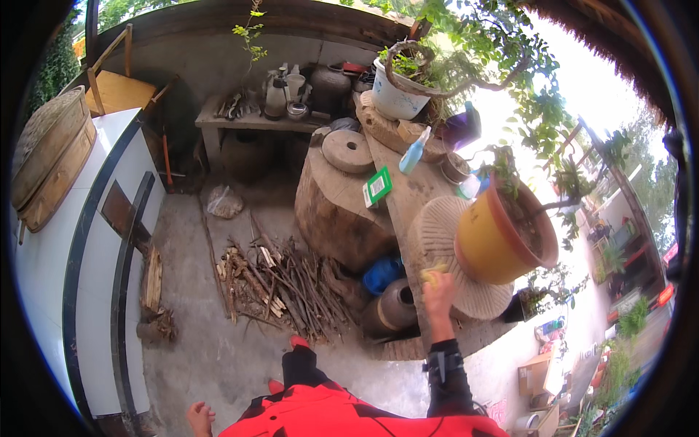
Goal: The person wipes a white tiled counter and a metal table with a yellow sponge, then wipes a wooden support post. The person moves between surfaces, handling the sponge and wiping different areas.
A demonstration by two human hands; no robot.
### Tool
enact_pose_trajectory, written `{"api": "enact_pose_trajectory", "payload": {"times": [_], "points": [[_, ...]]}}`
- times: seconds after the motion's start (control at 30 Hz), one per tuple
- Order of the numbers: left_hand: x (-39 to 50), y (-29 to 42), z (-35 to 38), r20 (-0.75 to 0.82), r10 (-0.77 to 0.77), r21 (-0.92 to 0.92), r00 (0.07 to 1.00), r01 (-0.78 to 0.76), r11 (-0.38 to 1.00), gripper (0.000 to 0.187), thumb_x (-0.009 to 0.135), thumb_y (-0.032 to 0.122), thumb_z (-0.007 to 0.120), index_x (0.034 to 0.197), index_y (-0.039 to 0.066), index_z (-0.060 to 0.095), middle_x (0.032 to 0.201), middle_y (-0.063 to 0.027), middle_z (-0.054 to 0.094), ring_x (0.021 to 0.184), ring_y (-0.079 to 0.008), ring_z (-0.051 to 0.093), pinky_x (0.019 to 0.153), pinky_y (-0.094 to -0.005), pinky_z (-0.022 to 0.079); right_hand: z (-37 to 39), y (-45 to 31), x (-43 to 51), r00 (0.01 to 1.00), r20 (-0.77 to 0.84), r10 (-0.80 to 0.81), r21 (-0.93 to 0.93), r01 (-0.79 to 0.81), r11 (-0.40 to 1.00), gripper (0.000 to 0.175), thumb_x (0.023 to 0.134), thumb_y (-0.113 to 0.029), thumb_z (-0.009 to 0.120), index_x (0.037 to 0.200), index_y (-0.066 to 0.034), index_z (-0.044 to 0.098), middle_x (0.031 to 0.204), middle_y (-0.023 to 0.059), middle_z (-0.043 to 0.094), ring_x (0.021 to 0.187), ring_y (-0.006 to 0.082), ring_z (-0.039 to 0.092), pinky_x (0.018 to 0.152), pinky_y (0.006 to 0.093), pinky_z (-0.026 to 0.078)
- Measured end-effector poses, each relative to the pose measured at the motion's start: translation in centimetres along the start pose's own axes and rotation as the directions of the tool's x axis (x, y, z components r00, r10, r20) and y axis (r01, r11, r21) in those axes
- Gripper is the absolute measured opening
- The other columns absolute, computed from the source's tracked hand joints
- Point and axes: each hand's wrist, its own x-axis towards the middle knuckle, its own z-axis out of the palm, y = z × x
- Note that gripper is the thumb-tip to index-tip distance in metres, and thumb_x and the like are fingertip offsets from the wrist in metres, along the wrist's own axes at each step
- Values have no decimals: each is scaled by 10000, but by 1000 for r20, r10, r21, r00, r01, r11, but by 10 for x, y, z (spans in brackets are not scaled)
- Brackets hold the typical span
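My right hand (438, 297) grips a yellowish cloth (434, 270) against the grooved edge of a round millstone (435, 232). On that millstone stands a large yellow plant pot (483, 237) with an orange rim, tilted in the view. The millstone rests on a long stone ledge (401, 199). Farther along the ledge is a light-blue spray bottle (413, 153). Down at the lower left, my left hand (201, 419) hangs beside my red top, its fingers loosely bent and nothing seen in them.
A pile of firewood sticks (284, 284) covers the floor ahead of my feet. Under the ledge stand a brown clay jar (390, 311) and a blue container (382, 276). A tree stump (341, 213) carries a smaller round stone (344, 153). On the left is a white-tiled stove (93, 306).
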Motion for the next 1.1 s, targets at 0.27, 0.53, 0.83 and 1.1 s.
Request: {"api": "enact_pose_trajectory", "payload": {"times": [0.27,0.53,0.83,1.1], "points": [[14,119,69,13,267,-32,964,-267,963,322,850,52,548,1170,13,558,927,-102,617,682,-166,622,569,-256,520,169,-119,6,763,562,-320,524,-29,851,415,772,-230,665,1155,-78,613,1072,150,638,991,342,613,863,398,494],[-6,79,121,14,195,508,981,-175,843,362,892,163,584,1205,-18,603,863,-104,663,762,-192,606,691,-346,502,287,-65,111,674,728,125,191,-375,907,835,757,-328,722,1460,-131,319,1188,265,606,1099,416,591,936,431,470],[-34,11,148,-10,156,433,988,-137,891,326,855,121,603,1139,-37,626,810,-103,624,694,-184,547,669,-340,489,375,-15,201,634,733,247,-32,-330,943,1027,729,-310,737,1524,-88,126,1171,292,606,1087,410,601,939,424,470],[-70,83,174,-97,-24,553,995,74,830,328,896,137,540,1173,-24,614,1016,-203,672,906,-322,633,832,-401,495,384,-14,194,703,671,235,-233,-100,967,1038,810,-295,667,1523,-121,-67,1055,280,647,975,437,630,863,470,492]]}}
